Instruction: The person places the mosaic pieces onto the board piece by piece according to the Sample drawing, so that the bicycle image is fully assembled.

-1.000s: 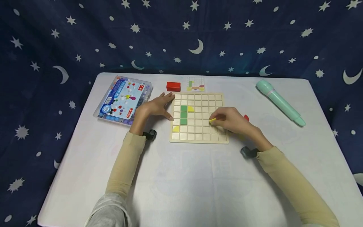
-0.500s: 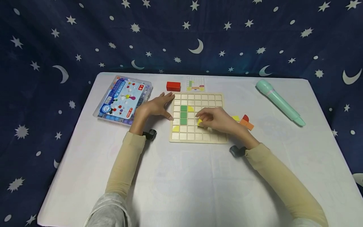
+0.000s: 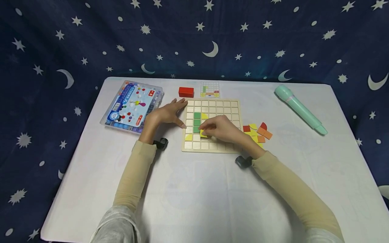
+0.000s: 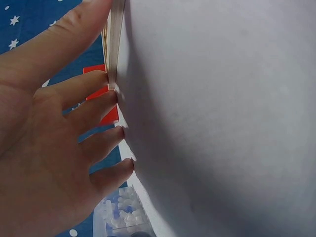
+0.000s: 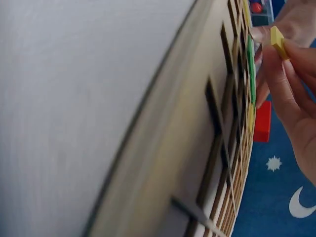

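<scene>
A wooden grid board [image 3: 212,147] lies mid-table, holding a column of green square tiles [image 3: 197,122] and two yellow-patterned tiles, one [image 3: 188,137] near its lower left. My right hand [image 3: 223,130] pinches a yellow tile [image 3: 203,134] between thumb and fingers, close over the board just right of the lowest green tile. The same yellow tile [image 5: 278,43] shows edge-on in the right wrist view, above the grid. My left hand [image 3: 167,114] rests with fingers spread at the board's left edge; in the left wrist view its straight fingers [image 4: 101,106] reach the board's side.
Loose red, yellow and orange tiles [image 3: 253,132] lie right of the board. Behind it are a red block [image 3: 186,92] and a small pattern card [image 3: 209,89]. A clear case of beads [image 3: 130,106] sits left, a mint-green microphone-shaped object [image 3: 301,109] right.
My right hand has moved left across the board with the yellow tile, uncovering the loose tiles on the right. The left hand has stayed at the board's edge.
</scene>
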